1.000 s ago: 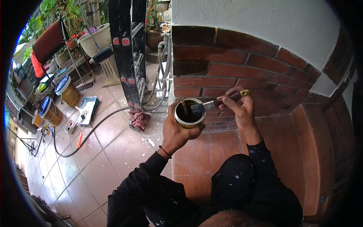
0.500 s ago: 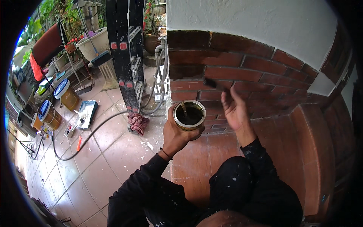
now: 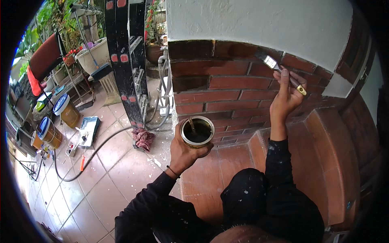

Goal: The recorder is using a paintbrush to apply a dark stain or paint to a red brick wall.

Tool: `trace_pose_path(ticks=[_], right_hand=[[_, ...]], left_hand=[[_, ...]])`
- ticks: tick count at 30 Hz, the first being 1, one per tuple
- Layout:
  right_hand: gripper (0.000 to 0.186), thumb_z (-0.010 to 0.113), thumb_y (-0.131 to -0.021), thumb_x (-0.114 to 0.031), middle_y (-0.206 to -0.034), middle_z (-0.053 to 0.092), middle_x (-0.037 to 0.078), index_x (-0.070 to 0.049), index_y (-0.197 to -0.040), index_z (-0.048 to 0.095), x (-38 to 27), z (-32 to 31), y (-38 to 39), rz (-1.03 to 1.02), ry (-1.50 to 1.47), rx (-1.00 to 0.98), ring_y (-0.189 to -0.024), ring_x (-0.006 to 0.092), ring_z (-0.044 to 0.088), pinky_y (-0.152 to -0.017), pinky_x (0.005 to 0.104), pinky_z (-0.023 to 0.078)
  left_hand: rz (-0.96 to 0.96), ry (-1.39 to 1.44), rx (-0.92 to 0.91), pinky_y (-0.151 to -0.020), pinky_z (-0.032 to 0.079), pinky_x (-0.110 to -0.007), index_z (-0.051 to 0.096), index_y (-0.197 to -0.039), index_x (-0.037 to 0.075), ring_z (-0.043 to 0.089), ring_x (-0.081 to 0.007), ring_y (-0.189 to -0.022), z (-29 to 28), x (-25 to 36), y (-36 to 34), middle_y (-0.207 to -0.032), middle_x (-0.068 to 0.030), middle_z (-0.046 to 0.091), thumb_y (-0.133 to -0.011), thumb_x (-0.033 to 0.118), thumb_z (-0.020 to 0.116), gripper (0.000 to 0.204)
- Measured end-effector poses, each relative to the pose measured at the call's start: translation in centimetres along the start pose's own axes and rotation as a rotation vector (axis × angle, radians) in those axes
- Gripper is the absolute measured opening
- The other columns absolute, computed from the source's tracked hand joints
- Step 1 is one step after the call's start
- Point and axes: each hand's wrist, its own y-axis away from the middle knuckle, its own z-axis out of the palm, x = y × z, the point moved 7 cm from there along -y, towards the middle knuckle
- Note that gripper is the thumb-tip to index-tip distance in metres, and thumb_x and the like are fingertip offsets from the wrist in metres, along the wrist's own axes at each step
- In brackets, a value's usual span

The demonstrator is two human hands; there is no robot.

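My left hand (image 3: 182,153) is closed round an open metal can (image 3: 208,131) of dark liquid, with a thin stick standing in it. My right hand (image 3: 285,97) grips a paintbrush (image 3: 275,66) with a light yellow handle end, its bristles at the upper courses of the red-brown brick band (image 3: 229,82), below the white wall (image 3: 261,20). Some top bricks look darker and glossier than the others. Whether the bristles touch the brick, I cannot tell.
A black ladder (image 3: 117,69) stands left of the wall corner, a crumpled rag (image 3: 142,141) at its foot. Buckets (image 3: 65,111), a paint tray (image 3: 90,131), a hose (image 3: 103,141) and potted plants are on the left. Tiled steps (image 3: 318,154) lie at the right.
My right hand has lifted the brush out of the can and moved it up and rightward to the top bricks. My left hand with the can sits slightly lower and left in view.
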Motion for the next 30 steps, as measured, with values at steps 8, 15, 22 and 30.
trace_pose_path(ticks=[8, 15, 22, 30], right_hand=[[0.015, 0.072, -0.104, 0.001, -0.118, 0.076, 0.017, 0.003, -0.117, 0.064, -1.9, 5.9, 2.9, -0.139, 0.154, -0.284, -0.111, 0.0191, 0.075, -0.093, 0.0318, 0.065], [0.015, 0.069, -0.105, 0.002, -0.120, 0.075, 0.018, 0.004, -0.118, 0.062, 0.1, 0.2, 1.4, -0.066, 0.025, -0.090, -0.111, 0.0206, 0.075, -0.094, 0.0322, 0.066], [0.018, 0.072, -0.104, 0.002, -0.118, 0.075, 0.016, 0.003, -0.118, 0.063, -1.7, 7.8, 2.4, -0.071, -0.066, -0.266, -0.109, 0.0193, 0.076, -0.093, 0.0313, 0.066], [0.017, 0.070, -0.105, 0.002, -0.115, 0.075, 0.017, 0.005, -0.118, 0.060, -3.1, 7.3, 1.6, -0.036, -0.137, -0.217, -0.105, 0.0191, 0.076, -0.092, 0.0313, 0.066]], left_hand=[[-0.008, 0.038, -0.047, -0.101, 0.058, -0.042, 0.046, -0.146, 0.002, 0.073, -0.0335, -0.119, 0.1, 0.1, 0.2, -0.131, -0.0169, 0.071, -0.070, 0.041, 0.098, 0.100], [0.004, 0.050, -0.037, -0.101, 0.058, -0.042, 0.047, -0.146, 0.002, 0.073, -0.0329, -0.118, -0.5, 1.1, 0.3, -0.131, -0.0169, 0.071, -0.070, 0.040, 0.098, 0.099], [-0.032, 0.025, -0.036, -0.102, 0.058, -0.041, 0.047, -0.145, 0.002, 0.073, -0.0324, -0.118, -0.4, 1.0, 0.5, -0.131, -0.0165, 0.071, -0.070, 0.040, 0.098, 0.098], [-0.005, 0.051, -0.054, -0.103, 0.058, -0.042, 0.047, -0.146, 0.002, 0.072, -0.0326, -0.120, -0.4, 0.7, 0.4, -0.133, -0.0167, 0.070, -0.070, 0.041, 0.098, 0.099]])
